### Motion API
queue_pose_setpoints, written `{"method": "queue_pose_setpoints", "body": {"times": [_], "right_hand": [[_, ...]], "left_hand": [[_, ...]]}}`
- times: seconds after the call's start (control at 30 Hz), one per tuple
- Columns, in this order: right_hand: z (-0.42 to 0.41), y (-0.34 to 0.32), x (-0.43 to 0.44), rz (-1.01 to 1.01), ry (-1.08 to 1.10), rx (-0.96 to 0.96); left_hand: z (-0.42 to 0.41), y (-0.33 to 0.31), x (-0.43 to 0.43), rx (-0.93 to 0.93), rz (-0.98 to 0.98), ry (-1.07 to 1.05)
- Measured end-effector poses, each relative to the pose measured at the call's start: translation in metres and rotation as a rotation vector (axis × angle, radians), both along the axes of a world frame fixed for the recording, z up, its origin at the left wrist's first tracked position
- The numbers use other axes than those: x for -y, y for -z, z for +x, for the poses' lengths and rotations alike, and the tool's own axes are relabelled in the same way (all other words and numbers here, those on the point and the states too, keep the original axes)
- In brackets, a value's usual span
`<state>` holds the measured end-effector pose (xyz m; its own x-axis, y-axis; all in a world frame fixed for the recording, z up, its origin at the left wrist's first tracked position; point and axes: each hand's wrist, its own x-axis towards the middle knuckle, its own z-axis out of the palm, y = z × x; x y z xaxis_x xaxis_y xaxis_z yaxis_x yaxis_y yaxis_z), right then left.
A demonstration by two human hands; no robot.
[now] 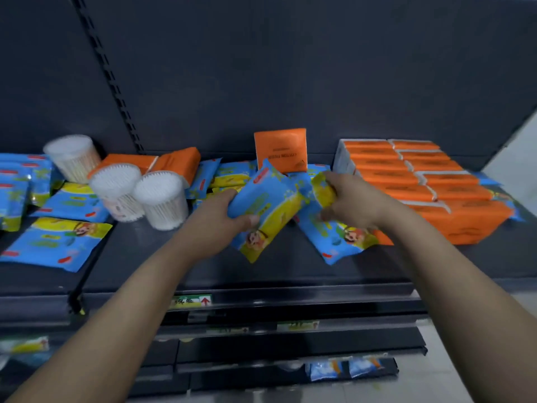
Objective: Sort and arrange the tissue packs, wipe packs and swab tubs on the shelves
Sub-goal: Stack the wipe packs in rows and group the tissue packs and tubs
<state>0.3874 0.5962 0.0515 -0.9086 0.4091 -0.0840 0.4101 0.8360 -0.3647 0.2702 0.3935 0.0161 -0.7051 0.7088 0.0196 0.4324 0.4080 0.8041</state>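
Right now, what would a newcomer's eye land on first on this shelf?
The two hands at centre stand out: the left hand grips a blue wipe pack, the right hand pinches the yellow end of a second wipe pack. Then the bright orange tissue packs stacked at the right, and three white swab tubs clustered at the left.

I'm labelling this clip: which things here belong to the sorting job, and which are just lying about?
Job: left hand, gripping the tilted wipe pack; right hand, gripping a second wipe pack; swab tubs; orange tissue stack; upright tissue pack.
Lying about: shelf-edge price label; slotted upright.
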Motion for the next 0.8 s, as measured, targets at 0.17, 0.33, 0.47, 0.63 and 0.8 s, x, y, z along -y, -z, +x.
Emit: {"method": "queue_pose_setpoints", "body": {"times": [0.17, 0.33, 0.47, 0.63, 0.8], "right_hand": [[-0.024, -0.008, 0.014, -0.513, 0.01, -0.388], [-0.054, -0.015, 0.056, -0.713, -0.065, -0.539], [-0.076, -0.028, 0.102, -0.857, -0.19, -0.596], [-0.107, -0.038, 0.168, -0.872, -0.314, -0.539], [-0.141, -0.03, 0.247, -0.831, -0.279, -0.549]], "left_hand": [[0.009, -0.016, 0.031, 0.003, 0.151, -0.249], [0.017, -0.02, 0.081, -0.09, 0.095, -0.449], [0.02, -0.024, 0.13, -0.058, 0.148, -0.514], [0.011, -0.028, 0.2, -0.119, 0.178, -0.59], [-0.019, -0.024, 0.284, -0.197, 0.08, -0.636]]}}
